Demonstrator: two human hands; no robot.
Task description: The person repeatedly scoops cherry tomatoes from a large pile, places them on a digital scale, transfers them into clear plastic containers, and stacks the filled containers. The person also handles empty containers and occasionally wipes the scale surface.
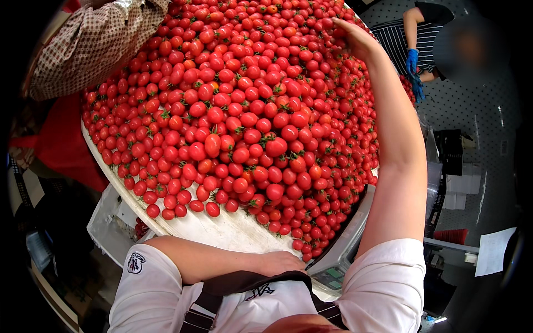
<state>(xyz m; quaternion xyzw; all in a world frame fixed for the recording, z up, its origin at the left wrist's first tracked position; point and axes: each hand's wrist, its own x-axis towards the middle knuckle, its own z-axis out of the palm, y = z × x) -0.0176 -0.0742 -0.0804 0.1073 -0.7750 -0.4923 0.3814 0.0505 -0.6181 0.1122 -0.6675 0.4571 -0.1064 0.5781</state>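
Observation:
A big heap of red cherry tomatoes [244, 122], many with green stems, covers a pale round-edged table [222, 230]. My right arm reaches far along the heap's right side. My right hand [355, 40] lies against the tomatoes at the far right edge, its fingers stretched out and partly hidden among them. Bent across my front, my left arm ends with my left hand [282, 262] low at the table's near edge, next to the nearest tomatoes. The fingers of that hand cannot be made out. Beside it stands a grey scale [336, 272] with a greenish display, partly under my right arm.
A person in blue gloves [412, 61] and a striped apron works at the far right. Patterned cloth [91, 47] of another person shows at the upper left, above a red cloth [69, 144]. A white crate [108, 225] stands below the table's left edge. White boxes [463, 180] are at right.

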